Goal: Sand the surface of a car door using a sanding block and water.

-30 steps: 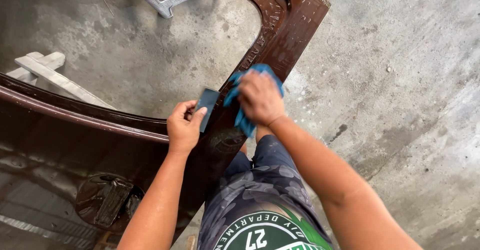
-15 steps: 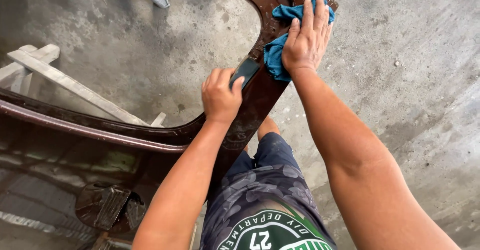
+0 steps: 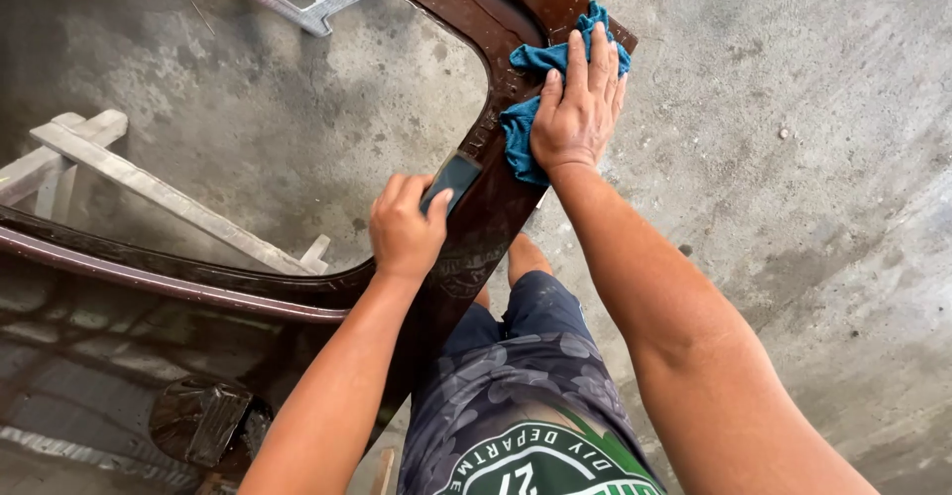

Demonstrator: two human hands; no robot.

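A dark brown, wet car door lies flat in front of me, its window frame open over the concrete floor. My left hand grips a small dark sanding block and presses it on the frame's pillar. My right hand lies flat, fingers spread, on a blue cloth bunched on the frame's upper corner. My patterned shorts and green-printed shirt show at the bottom.
Grey metal stand bars show through the window opening at the left, another metal piece at the top. Stained concrete floor spreads to the right. The door's inner panel with a round fitting sits at the lower left.
My right hand has slid the blue cloth up the frame from beside the left hand to the upper corner. The left hand keeps the block on the pillar.
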